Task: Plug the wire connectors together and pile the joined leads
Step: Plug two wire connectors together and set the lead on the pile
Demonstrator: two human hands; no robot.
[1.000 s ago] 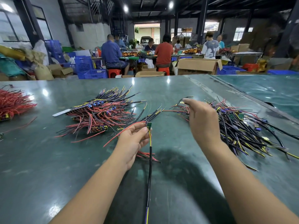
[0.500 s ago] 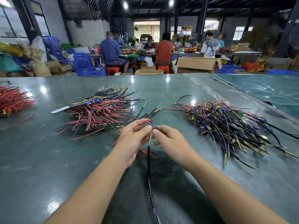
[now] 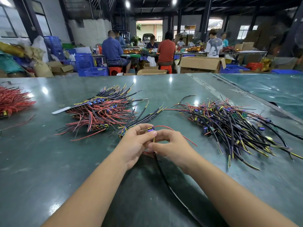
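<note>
Purple connector (image 3: 150, 129) now pinched, both hands joined

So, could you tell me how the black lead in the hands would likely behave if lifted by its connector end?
Probably floppy: the black lead already curves limply down from the left hand and right hand across the table. Likely light, since fingertips alone hold it. It would probably dangle and swing.

Right hand (image 3: 172, 145) back from loose pile (image 3: 229, 128), now against left hand (image 3: 137, 141) at centre. Both pinch small purple connector (image 3: 150, 129). Red wire (image 3: 170, 129) now loops over right hand.
</note>
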